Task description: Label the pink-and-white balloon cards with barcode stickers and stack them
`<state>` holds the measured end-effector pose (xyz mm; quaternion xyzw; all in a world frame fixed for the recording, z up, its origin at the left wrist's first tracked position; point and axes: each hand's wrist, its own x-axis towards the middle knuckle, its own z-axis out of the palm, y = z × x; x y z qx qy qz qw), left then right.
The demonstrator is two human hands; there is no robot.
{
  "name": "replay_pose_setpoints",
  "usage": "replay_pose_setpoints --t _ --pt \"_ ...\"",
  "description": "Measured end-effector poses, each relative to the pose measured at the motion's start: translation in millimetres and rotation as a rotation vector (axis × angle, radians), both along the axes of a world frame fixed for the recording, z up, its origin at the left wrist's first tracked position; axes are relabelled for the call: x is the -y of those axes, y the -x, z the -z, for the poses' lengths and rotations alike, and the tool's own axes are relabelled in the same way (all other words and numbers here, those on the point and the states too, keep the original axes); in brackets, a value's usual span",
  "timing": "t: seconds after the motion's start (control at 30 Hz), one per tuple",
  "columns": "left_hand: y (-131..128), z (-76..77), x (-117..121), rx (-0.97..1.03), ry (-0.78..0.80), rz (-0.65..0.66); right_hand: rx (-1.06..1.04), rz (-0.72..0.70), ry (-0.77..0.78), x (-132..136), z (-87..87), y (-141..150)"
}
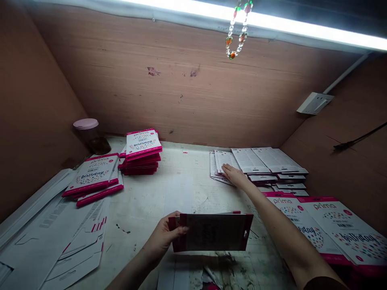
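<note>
Near the front of the table, my left hand (165,235) is closed around the left end of some flat cardboard packs (216,233) with pink edges, held up on their long side. More than one layer shows at their edges. The outer face is in shadow. Farther off to the right, my right hand (234,175) lies with its fingers stretched out on flat white packs (223,160), printed side up. It rests on their surface, and the fingertips do not wrap round anything visible. Beside it are stacked packs (270,159) with lines of small print.
Pink-and-white "birthday" packs (142,141) are piled at the back left, with more packs (93,171) nearer. Flat cardboard sheets (51,229) lie at left, below a lidded jar (90,135). Large printed packs (344,229) sit at right. A beaded string (232,54) hangs from above.
</note>
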<state>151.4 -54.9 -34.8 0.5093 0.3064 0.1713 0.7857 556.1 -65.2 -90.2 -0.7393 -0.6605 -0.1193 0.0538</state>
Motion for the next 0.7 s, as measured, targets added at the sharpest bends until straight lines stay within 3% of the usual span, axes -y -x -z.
replay_pose_setpoints --t 0.13,0.27,0.37,0.47,0.53,0.63,0.7 --pt "-2.3 4.0 4.0 0.028 0.018 0.02 -0.033 -0.046 -0.143 -1.2 -7.7 8.4" --pt "-2.4 7.4 5.5 0.063 0.011 0.068 -0.102 -0.064 -0.379 8.6 -40.3 19.7" --pt "-3.1 8.3 4.9 0.111 -0.046 0.107 -0.143 0.031 -0.62 44.4 -70.3 35.9" --pt "-5.7 10.7 5.2 0.153 -0.221 0.133 -0.31 0.197 -0.832 105.5 -83.7 66.1" --pt "-8.6 14.8 7.3 0.176 -0.385 0.08 -0.643 0.258 -0.879 148.4 -76.6 93.8" --pt "-13.9 23.3 13.0 0.157 -0.564 -0.021 -1.128 0.21 -0.691 197.3 -44.0 139.8" --pt "-16.9 28.0 17.3 0.139 -0.611 0.072 -1.31 0.187 -0.619 215.2 -16.6 168.9"
